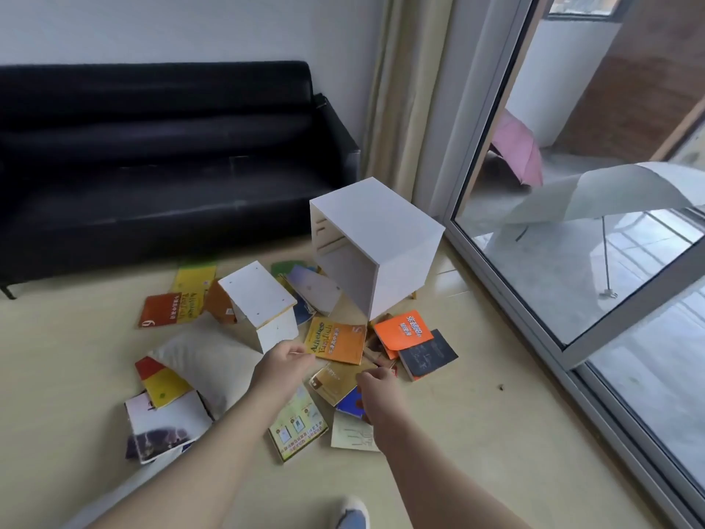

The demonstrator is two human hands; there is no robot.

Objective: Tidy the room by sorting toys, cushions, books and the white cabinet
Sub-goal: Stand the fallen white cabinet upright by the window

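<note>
A white cabinet (pixel 385 238) stands tilted on the floor, its hollow side facing left. An overturned white drawer (pixel 259 303) lies beside it. Several books are scattered around them, among them an orange-yellow English book (pixel 337 339), a gold book (pixel 333 379), a bright orange one (pixel 404 332) and a dark one (pixel 431 353). A pale cushion (pixel 208 362) lies on the left among the books. My left hand (pixel 284 366) reaches forward, its loosely curled fingers at the left corner of the orange-yellow book. My right hand (pixel 377 391) hovers over the gold book and holds nothing.
A black sofa (pixel 152 166) runs along the back wall. On the right are a beige curtain (pixel 400 89) and a glass sliding door (pixel 572 261), with umbrellas outside it. Bare floor (pixel 477 433) lies right of the books. A shoe (pixel 353 513) shows at the bottom edge.
</note>
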